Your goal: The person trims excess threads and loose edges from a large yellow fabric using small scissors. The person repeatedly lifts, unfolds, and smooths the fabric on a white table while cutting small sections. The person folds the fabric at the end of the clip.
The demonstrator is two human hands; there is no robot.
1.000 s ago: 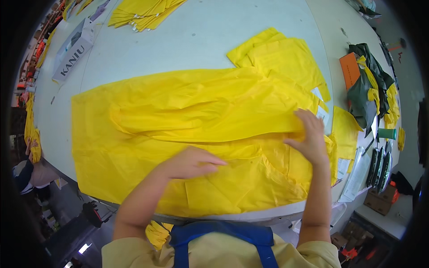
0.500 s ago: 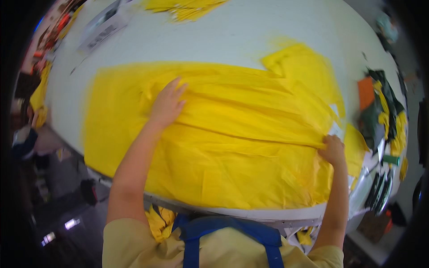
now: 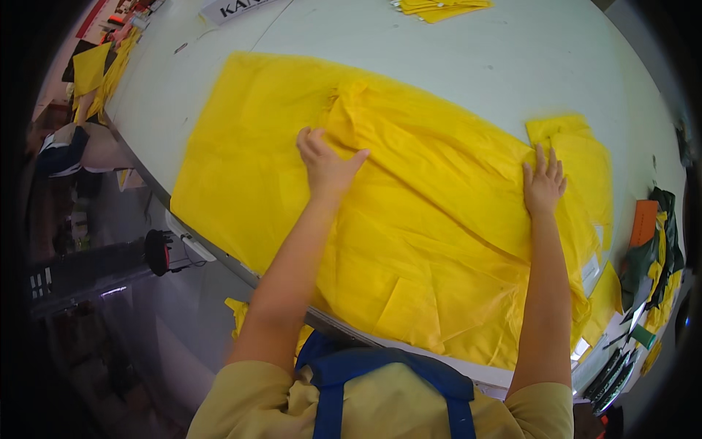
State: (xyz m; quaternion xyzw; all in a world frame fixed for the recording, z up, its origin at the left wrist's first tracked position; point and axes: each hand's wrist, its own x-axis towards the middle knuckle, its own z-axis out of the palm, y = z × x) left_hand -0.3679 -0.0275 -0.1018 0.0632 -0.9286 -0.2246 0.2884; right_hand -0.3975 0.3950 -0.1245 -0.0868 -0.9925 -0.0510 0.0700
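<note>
A large yellow garment, thin and smooth like a raincoat, lies spread over the pale table, creased along a folded sleeve-like part. My left hand is on the garment near the upper end of that fold, its fingers spread and slightly bent, thumb apart. Toward the right end, my right hand rests palm down with its fingers outstretched, beside a hood-like yellow piece. A rectangular flap shows on the near part of the cloth. Neither hand grips anything.
A white printed box and a stack of yellow pieces lie at the far side. On the right are dark green cloth, an orange piece and a green spool-like object. Another person's sleeve shows at left.
My right hand has let go of the garment's right edge and moved farther up, now flat. My left hand remains open by the fold. The view has turned.
</note>
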